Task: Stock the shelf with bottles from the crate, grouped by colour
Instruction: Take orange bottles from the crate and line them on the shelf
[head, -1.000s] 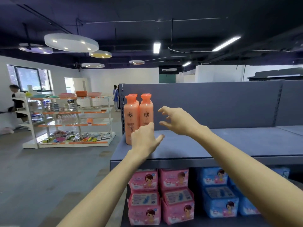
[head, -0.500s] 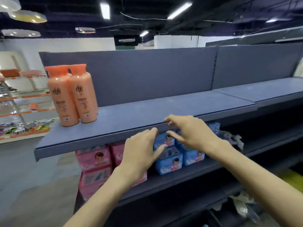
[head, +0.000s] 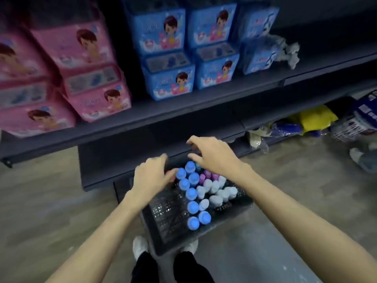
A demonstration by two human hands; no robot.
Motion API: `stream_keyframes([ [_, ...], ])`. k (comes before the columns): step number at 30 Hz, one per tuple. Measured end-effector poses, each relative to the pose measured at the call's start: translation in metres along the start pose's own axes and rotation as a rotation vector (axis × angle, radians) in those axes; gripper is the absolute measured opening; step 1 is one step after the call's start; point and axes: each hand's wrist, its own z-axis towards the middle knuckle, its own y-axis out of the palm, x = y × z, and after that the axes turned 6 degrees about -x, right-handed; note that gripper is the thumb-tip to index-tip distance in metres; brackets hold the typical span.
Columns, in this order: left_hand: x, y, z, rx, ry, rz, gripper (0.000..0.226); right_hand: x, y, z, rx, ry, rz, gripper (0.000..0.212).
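Two hands over the crate (head: 163,231), head view, straight down. Left hand (head: 152,179) low over the far-left corner, fingers curled loosely, holding nothing visible; a speck of orange cap (head: 173,177) just under its fingertips. Right hand (head: 212,155) higher, over the far end, fingers spread and hooked, empty too. Likely a reach for the next pair of bottles.

Best to go for one colour at a time: straight down onto a cap, fingers round the neck, lift vertical so the neighbours stay put. Tight packing here, so tipping one risks knocking the rest. Orange first looks sensible, if that speck under the left hand is a bottle; hard to be sure, mostly hidden.

Now the goods. Black mesh crate on the floor, right in front of the shoes (head: 140,247), against the shelf (head: 183,111) base. Blue caps (head: 192,207) in a line down the middle, near to far. White caps (head: 216,200) bunched to the right of them. Purple caps (head: 208,176) at the far end, partly under the right hand. All upright, caps up, round and smooth. Left part of the crate bare, mesh floor showing.

Above, pink packs (head: 81,78) and blue packs (head: 173,78) stacked on the shelf.
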Motion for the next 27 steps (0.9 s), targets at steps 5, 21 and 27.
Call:
stream_keyframes([
  [5, -0.037, 0.122, -0.013, -0.083, -0.163, 0.005, 0.041, 0.021, 0.125, 0.045, -0.241, 0.018, 0.001, 0.041],
  [21, -0.104, 0.258, -0.026, -0.154, -0.258, -0.062, 0.033, 0.023, 0.321, 0.188, -0.27, -0.009, -0.288, 0.039],
  [27, -0.106, 0.264, -0.033, -0.151, -0.264, -0.12, 0.028, 0.024, 0.325, 0.185, -0.235, -0.036, -0.339, 0.032],
])
